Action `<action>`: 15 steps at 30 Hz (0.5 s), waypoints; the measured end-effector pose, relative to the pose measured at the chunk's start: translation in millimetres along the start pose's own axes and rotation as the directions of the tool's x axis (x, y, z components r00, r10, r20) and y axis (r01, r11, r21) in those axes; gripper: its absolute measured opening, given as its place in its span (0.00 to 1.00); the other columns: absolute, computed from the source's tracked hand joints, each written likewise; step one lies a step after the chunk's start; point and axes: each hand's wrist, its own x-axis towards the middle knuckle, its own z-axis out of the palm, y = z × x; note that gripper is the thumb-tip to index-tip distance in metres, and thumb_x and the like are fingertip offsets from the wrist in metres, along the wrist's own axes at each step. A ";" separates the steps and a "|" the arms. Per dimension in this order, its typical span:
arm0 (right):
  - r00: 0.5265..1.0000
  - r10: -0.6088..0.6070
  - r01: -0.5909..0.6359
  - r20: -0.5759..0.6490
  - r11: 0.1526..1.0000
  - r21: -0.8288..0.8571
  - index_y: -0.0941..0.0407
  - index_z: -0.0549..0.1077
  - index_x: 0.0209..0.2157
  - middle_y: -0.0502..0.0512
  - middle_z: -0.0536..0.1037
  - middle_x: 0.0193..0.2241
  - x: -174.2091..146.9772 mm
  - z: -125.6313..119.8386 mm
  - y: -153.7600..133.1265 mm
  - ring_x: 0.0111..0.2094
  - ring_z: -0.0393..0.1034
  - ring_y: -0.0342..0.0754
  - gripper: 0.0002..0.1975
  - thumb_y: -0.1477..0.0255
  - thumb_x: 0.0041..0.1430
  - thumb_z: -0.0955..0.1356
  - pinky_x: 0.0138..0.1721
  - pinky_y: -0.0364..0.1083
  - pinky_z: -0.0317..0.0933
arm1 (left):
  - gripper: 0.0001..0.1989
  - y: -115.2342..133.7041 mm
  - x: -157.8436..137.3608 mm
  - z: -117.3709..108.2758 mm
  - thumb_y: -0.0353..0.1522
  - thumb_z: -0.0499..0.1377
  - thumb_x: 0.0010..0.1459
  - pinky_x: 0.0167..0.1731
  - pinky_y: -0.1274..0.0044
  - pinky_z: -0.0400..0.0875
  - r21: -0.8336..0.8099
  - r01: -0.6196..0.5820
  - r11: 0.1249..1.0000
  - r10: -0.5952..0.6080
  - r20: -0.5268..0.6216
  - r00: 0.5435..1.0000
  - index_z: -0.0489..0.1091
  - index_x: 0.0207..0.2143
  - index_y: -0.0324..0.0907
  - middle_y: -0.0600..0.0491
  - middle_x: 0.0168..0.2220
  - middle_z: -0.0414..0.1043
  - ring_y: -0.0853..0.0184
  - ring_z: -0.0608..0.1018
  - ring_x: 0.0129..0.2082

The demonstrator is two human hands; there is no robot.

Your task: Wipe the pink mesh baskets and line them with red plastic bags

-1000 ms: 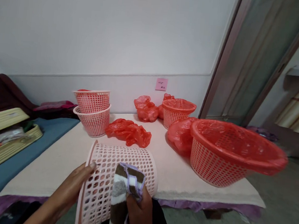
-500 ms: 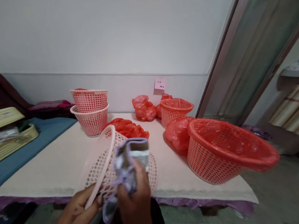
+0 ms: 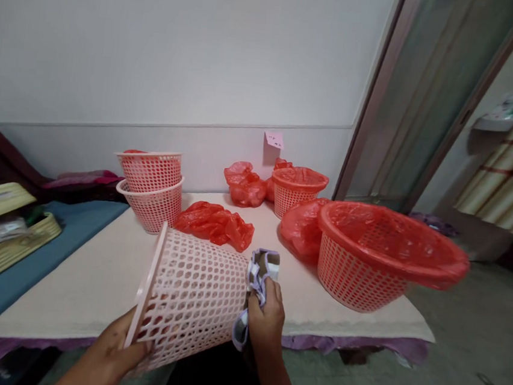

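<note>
A pink perforated plastic wastebasket lies tilted on its side in the air over the table's front edge, its rim toward the left and its base toward the right. My left hand is closed on the rim at the lower left, some fingers hidden inside. In my right hand is a bunched cloth, brown and white with a purple edge, pressed against the basket's base.
Two stacked pink baskets stand at the back left, near a crumpled red plastic bag. A large red-lined basket and a smaller one stand on the right. A pink note is on the wall.
The basket has turned so its rim faces left and its side shows. My right hand has moved the cloth rightward to the base. My left hand still grips the rim.
</note>
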 end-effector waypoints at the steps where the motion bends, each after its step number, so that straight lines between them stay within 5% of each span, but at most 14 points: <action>1: 0.999 -0.039 0.039 -0.009 0.999 -0.011 0.57 0.69 0.45 0.59 0.71 0.38 -2.9 1.8 -2.7 0.43 0.65 0.56 0.16 0.75 0.53 0.61 0.45 0.54 0.60 | 0.27 10.4 2.1 0.5 0.40 0.67 0.46 0.54 0.71 0.66 -0.029 0.026 0.999 -0.025 0.009 1.000 0.72 0.50 0.46 0.52 0.49 0.77 0.55 0.76 0.50; 5: 0.993 -0.113 0.113 -0.031 0.994 0.008 0.56 0.69 0.46 0.58 0.71 0.38 -12.5 8.3 -11.2 0.42 0.64 0.55 0.19 0.79 0.51 0.61 0.44 0.54 0.60 | 0.26 42.5 15.0 1.7 0.40 0.65 0.49 0.38 0.70 0.75 -0.244 0.194 0.950 -0.212 -0.047 0.976 0.71 0.50 0.39 0.46 0.40 0.80 0.55 0.81 0.39; 8: 0.996 -0.090 0.092 -0.023 0.994 0.067 0.57 0.69 0.46 0.58 0.71 0.37 -14.2 7.4 -11.7 0.42 0.65 0.55 0.19 0.79 0.51 0.61 0.44 0.53 0.60 | 0.27 50.4 23.8 0.8 0.36 0.67 0.47 0.33 0.72 0.76 -0.342 0.212 0.915 -0.280 -0.162 0.946 0.69 0.50 0.38 0.48 0.33 0.81 0.58 0.81 0.31; 12: 0.998 0.059 -0.063 0.025 0.973 0.223 0.56 0.70 0.43 0.55 0.72 0.36 -17.3 2.5 -20.2 0.41 0.66 0.52 0.15 0.77 0.53 0.61 0.44 0.50 0.61 | 0.28 42.7 24.0 5.3 0.38 0.67 0.47 0.27 0.77 0.73 -0.235 0.115 0.965 -0.160 -0.181 0.970 0.69 0.51 0.40 0.52 0.31 0.81 0.62 0.80 0.28; 15: 0.986 0.096 -0.142 0.136 0.912 0.384 0.55 0.69 0.44 0.53 0.72 0.36 -30.3 2.5 -48.0 0.41 0.67 0.49 0.16 0.78 0.54 0.60 0.44 0.48 0.61 | 0.25 29.6 16.3 15.2 0.40 0.65 0.49 0.40 0.75 0.73 -0.085 0.010 0.996 -0.023 -0.153 0.988 0.70 0.50 0.43 0.52 0.39 0.80 0.60 0.80 0.37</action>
